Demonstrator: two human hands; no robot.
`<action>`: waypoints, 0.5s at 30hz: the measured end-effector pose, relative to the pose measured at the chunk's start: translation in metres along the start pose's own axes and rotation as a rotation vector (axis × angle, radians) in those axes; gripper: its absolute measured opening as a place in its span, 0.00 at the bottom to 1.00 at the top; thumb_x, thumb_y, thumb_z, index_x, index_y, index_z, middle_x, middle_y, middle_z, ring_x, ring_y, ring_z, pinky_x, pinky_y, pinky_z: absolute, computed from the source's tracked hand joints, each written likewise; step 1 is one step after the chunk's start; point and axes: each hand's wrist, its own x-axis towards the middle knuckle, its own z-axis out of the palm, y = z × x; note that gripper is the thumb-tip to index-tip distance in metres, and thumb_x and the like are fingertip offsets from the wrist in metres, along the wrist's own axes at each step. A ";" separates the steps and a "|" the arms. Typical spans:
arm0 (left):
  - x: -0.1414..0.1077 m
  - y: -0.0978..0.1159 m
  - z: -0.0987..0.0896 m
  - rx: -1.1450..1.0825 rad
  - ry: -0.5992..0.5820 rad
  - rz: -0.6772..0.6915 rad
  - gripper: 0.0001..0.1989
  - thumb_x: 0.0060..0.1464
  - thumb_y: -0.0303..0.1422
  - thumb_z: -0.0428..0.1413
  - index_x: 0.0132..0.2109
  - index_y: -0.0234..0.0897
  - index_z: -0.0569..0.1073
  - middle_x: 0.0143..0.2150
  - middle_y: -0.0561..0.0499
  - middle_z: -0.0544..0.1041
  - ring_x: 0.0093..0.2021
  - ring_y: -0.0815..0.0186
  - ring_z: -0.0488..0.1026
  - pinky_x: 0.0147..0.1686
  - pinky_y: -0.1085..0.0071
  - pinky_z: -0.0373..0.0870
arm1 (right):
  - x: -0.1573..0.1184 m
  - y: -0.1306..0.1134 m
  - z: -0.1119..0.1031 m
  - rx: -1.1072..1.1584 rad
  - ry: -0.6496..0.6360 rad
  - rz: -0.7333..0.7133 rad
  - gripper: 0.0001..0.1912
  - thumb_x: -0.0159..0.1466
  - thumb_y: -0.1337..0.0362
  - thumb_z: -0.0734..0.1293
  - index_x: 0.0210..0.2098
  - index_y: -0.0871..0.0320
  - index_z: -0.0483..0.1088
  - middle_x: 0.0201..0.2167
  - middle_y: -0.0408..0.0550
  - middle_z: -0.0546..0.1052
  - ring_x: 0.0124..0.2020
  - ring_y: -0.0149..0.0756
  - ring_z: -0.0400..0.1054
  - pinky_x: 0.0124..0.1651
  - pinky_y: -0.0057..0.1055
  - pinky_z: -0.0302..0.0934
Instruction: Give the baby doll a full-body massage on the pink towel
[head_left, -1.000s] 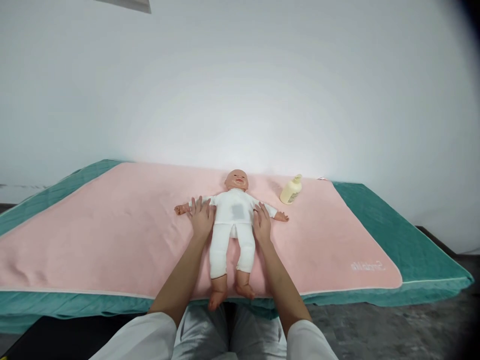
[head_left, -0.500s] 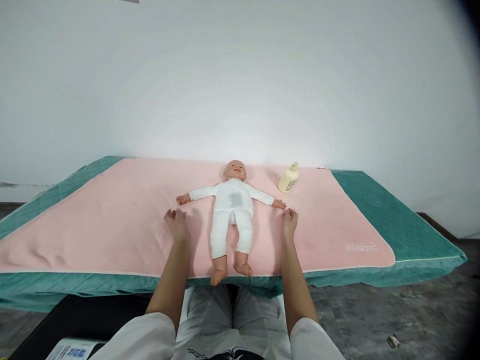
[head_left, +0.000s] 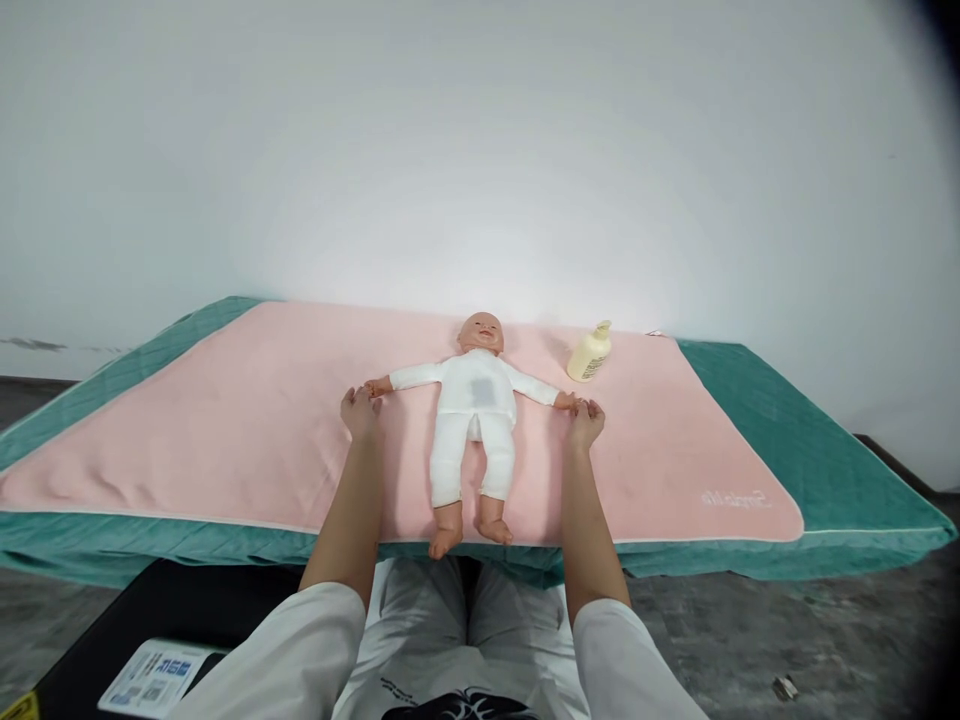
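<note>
- Fingers: left hand (head_left: pixel 361 412) curled shut, pinching doll's hand on that side; right hand (head_left: pixel 586 424) same at the other doll hand.
- Wall (head_left: pixel 480 150): pale, behind everything.
- Bed (head_left: pixel 810 450): green cover, far side by wall.
- Mat (head_left: pixel 225 430): pink, on bed, lettering near right front corner.
- Doll (head_left: pixel 477 385): mid-mat, face up, head toward wall, arms spread, white outfit, gray patch on front; feet at near edge.
- Black surface (head_left: pixel 202 605): below bed, left; printed sheet (head_left: pixel 154 678) on it.
- Bottle (head_left: pixel 589 355): cream, pump top, on mat beyond right hand, apart from doll.
- Scrap (head_left: pixel 785 687): floor, right; too small to identify.
</note>
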 end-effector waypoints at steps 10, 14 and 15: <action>0.024 -0.008 0.025 -0.282 0.139 0.075 0.18 0.53 0.27 0.59 0.49 0.37 0.63 0.51 0.44 0.71 0.52 0.65 0.72 0.53 0.67 0.70 | 0.010 -0.003 0.017 0.099 -0.040 -0.010 0.20 0.57 0.52 0.70 0.37 0.64 0.74 0.39 0.54 0.80 0.45 0.41 0.75 0.52 0.38 0.70; 0.031 -0.009 0.032 -0.332 0.131 0.106 0.13 0.50 0.29 0.62 0.42 0.35 0.67 0.44 0.47 0.72 0.48 0.65 0.72 0.53 0.67 0.68 | 0.018 -0.002 0.024 0.119 -0.028 -0.001 0.22 0.54 0.52 0.72 0.38 0.65 0.75 0.41 0.55 0.80 0.46 0.41 0.75 0.52 0.37 0.70; 0.032 -0.009 0.033 -0.342 0.105 0.113 0.12 0.51 0.30 0.62 0.40 0.35 0.68 0.41 0.48 0.72 0.46 0.66 0.73 0.51 0.67 0.68 | 0.021 -0.001 0.026 0.129 -0.026 0.001 0.22 0.53 0.52 0.73 0.39 0.65 0.75 0.42 0.55 0.80 0.46 0.41 0.75 0.52 0.36 0.70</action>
